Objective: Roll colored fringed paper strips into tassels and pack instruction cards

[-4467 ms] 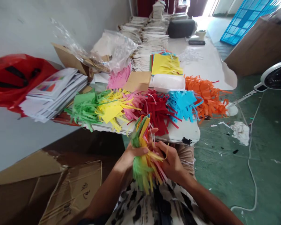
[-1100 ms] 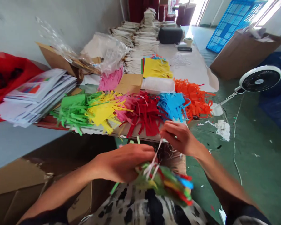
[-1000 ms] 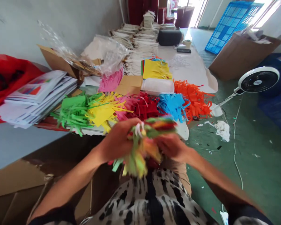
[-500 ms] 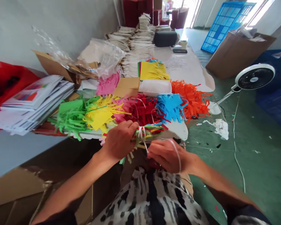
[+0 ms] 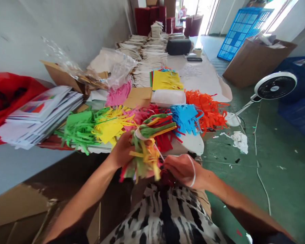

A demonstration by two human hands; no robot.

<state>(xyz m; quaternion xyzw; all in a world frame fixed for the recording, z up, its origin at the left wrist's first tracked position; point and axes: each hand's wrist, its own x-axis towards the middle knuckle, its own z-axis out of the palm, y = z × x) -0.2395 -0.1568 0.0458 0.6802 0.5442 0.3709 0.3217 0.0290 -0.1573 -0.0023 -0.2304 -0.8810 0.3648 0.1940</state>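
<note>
A tassel of multicoloured paper strips [image 5: 144,152] is gripped by my left hand [image 5: 123,150], its fringe hanging down and its folded end pointing right. White string [image 5: 140,135] is wound about its upper part. From there the string runs taut to my right hand [image 5: 179,167], whose closed fingers pinch it. A loop of the same white string circles the back of my right hand. Just behind lie fringed paper piles: green [image 5: 82,127], yellow [image 5: 112,125], dark red [image 5: 164,140], blue [image 5: 185,117] and orange [image 5: 205,110].
A white plastic tray [image 5: 169,97] and a brown card piece [image 5: 138,97] sit behind the piles. Printed sheets [image 5: 40,113] are stacked at left. A white fan [image 5: 274,86] stands right of the table, near a cardboard box [image 5: 256,61] and a blue crate [image 5: 244,32].
My left hand has turned the tassel so its fringe now hangs toward me and its folded end is raised. My right hand stays low, still holding the string.
</note>
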